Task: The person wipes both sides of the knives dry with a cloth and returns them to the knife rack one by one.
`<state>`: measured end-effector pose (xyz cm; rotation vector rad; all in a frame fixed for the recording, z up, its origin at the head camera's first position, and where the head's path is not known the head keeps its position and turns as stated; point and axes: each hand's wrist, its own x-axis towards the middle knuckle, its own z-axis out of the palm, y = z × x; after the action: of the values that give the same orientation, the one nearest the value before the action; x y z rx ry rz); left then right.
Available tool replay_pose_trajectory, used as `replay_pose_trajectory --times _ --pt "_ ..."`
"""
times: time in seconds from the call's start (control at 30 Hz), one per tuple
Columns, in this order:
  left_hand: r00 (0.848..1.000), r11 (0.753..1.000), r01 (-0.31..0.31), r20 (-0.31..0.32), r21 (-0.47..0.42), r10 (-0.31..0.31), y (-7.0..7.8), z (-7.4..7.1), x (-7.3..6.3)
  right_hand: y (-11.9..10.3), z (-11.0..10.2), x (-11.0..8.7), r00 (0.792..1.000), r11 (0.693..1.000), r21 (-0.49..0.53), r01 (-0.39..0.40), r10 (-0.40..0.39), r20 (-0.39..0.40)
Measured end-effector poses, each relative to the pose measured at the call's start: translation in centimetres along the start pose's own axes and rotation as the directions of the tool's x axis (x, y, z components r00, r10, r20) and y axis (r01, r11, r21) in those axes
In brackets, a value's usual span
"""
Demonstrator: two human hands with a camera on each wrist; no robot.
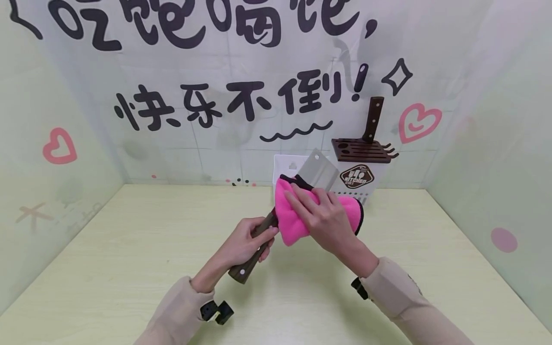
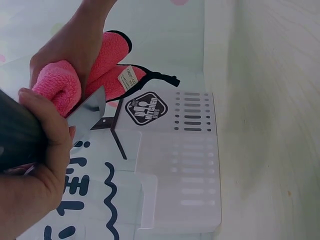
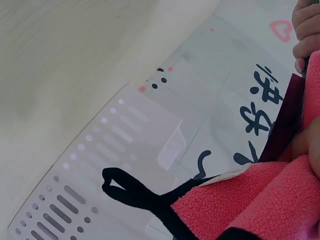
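My left hand (image 1: pixel 241 244) grips the dark wooden handle (image 1: pixel 243 271) of a cleaver, whose broad metal blade (image 1: pixel 320 168) slants up and to the right. A pink cloth (image 1: pixel 290 225) with black edging is folded over the blade and covers much of it. My right hand (image 1: pixel 329 221) holds this cloth against the blade, fingers spread over it. In the left wrist view, part of the blade (image 2: pixel 89 114) shows below the bunched cloth (image 2: pixel 107 57). The right wrist view shows the cloth's black hanging loop (image 3: pixel 125 192) and a dark red strip of blade (image 3: pixel 285 122).
Behind the hands, a white knife holder (image 1: pixel 377 175) with a brown slotted top stands against the back wall. One knife's brown handle (image 1: pixel 373 117) sticks up from it. The pale wooden table (image 1: pixel 129 268) meets printed walls on three sides.
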<state>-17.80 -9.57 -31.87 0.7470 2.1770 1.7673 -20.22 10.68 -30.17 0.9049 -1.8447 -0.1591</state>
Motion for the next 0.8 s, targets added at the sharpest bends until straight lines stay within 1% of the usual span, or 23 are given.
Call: replay_pose_trajectory --times 0.37,0.63,0.8 --pt "1.0 1.0 -0.01 0.003 0.011 0.01 0.07 -0.11 -0.01 -0.45 -0.36 0.3 0.999 0.999 0.015 0.043 -0.043 0.0" --pt "1.0 0.999 -0.017 -0.006 0.046 0.017 0.23 -0.22 0.02 -0.61 -0.56 0.5 0.997 0.997 0.015 0.076 -0.076 0.009" --pt "1.0 0.998 -0.023 -0.009 0.054 0.023 0.32 -0.2 0.02 -0.68 -0.7 0.67 0.996 0.996 0.039 0.084 -0.085 0.009"
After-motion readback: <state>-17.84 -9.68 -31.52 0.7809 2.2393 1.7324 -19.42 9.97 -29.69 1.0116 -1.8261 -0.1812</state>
